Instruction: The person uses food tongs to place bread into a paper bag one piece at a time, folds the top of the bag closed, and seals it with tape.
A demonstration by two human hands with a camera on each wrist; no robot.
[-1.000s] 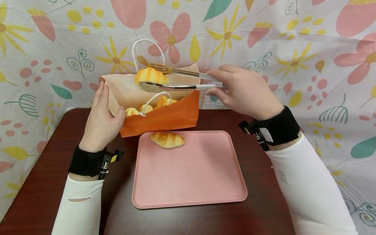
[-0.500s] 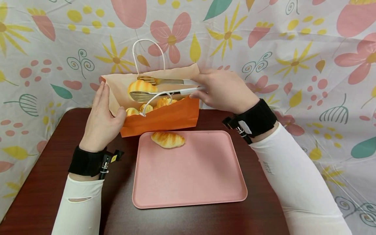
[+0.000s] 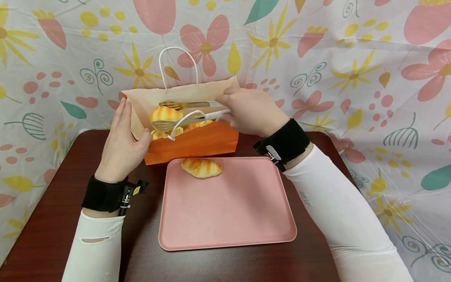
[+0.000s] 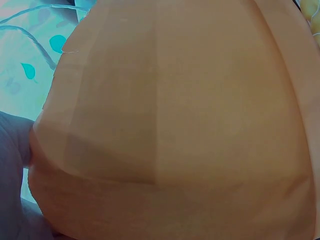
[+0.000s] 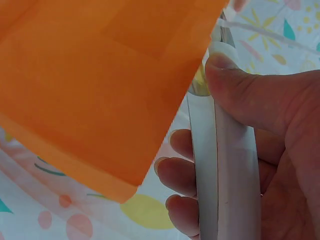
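Observation:
An orange paper bag (image 3: 192,141) with white handles stands wide at the top. My right hand (image 3: 251,111) grips a pair of metal tongs (image 3: 169,124) by the pale handles, thumb on one side and fingers round the other in the right wrist view. Between the tongs' ends sits a round striped bread roll (image 3: 165,113), down inside the bag's mouth above several other breads (image 3: 158,134). With fingers straight, my left hand (image 3: 121,143) rests against the bag's left side. The left wrist view shows mostly the bag's paper (image 4: 200,115), part of the left hand (image 4: 15,160) at its edge.
In front of the bag lies a pink tray (image 3: 229,207) with a crescent-shaped bread (image 3: 201,168) near its back edge. Both are on a dark wooden table (image 3: 141,243). A flowered cloth (image 3: 282,51) hangs behind.
My right hand has moved left and down with the tongs, carrying the bread roll from above the bag's mouth into it. The left hand, tray and crescent-shaped bread stay put.

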